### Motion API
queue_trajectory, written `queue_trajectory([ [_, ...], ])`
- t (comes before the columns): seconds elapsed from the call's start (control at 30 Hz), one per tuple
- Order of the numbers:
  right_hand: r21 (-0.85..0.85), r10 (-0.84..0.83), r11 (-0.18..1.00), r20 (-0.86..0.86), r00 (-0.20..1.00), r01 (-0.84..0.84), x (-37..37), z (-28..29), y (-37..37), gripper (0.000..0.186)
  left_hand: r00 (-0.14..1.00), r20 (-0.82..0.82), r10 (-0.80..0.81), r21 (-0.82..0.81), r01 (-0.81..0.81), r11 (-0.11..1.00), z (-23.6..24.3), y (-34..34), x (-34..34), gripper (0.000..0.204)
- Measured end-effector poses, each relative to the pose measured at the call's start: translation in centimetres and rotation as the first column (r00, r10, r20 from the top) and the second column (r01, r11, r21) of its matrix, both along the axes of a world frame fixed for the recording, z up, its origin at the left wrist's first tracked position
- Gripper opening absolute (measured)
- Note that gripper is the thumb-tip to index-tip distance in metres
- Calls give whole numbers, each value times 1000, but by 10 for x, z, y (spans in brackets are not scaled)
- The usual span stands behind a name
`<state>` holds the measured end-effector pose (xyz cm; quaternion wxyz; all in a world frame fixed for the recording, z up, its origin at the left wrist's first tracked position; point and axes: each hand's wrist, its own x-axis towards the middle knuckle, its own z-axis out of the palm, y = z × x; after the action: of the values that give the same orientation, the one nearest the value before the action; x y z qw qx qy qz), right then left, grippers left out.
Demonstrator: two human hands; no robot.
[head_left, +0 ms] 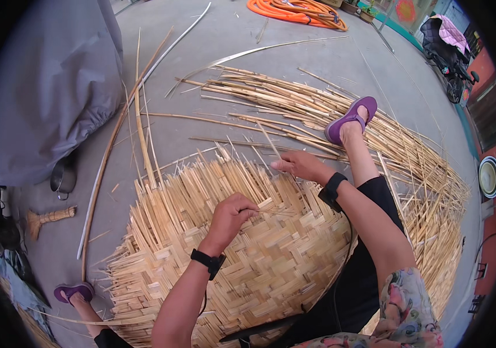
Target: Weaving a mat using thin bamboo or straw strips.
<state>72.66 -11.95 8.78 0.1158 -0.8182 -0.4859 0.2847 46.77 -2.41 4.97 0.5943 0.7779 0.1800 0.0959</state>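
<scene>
A woven mat (265, 255) of flat, pale split-reed strips lies in front of me, its far and left edges bristling with loose strip ends. Over its middle, my left hand (229, 219) is closed in a pinch on a thin reed strip (277, 212) that points right across the weave. Farther off and to the right, my right hand (303, 166) is closed on another reed strip (268, 138), which slants up and away from the thumb. Its fingertips are partly hidden. Both wrists wear black bands.
A large bundle of reeds (294, 98) spreads behind and right of the mat, my right foot in a purple shoe (349, 119) on it. Long sticks (111, 145) lie at left, near a short brush-like bundle (51, 217) and a grey-covered bulk (45, 87). An orange hose (300, 13) is coiled far off.
</scene>
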Motion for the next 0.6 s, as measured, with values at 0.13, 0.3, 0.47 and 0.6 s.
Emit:
queue_trajectory([
  [0.13,141,-2,971,-802,597,193,-13,-39,19,46,991,73,110,-46,-107,993,6,-6,-2,8],
  [0.3,-121,-122,992,-830,544,37,-22,-28,23,35,962,59,266,-121,-258,959,1,-18,9,8],
  [0.47,186,62,980,-624,779,70,-45,-19,13,30,824,-81,560,-291,-557,778,-16,-29,19,12],
  [0.6,292,80,953,-499,863,80,-59,-16,-1,31,812,-115,573,-323,-576,751,-23,-24,26,14],
])
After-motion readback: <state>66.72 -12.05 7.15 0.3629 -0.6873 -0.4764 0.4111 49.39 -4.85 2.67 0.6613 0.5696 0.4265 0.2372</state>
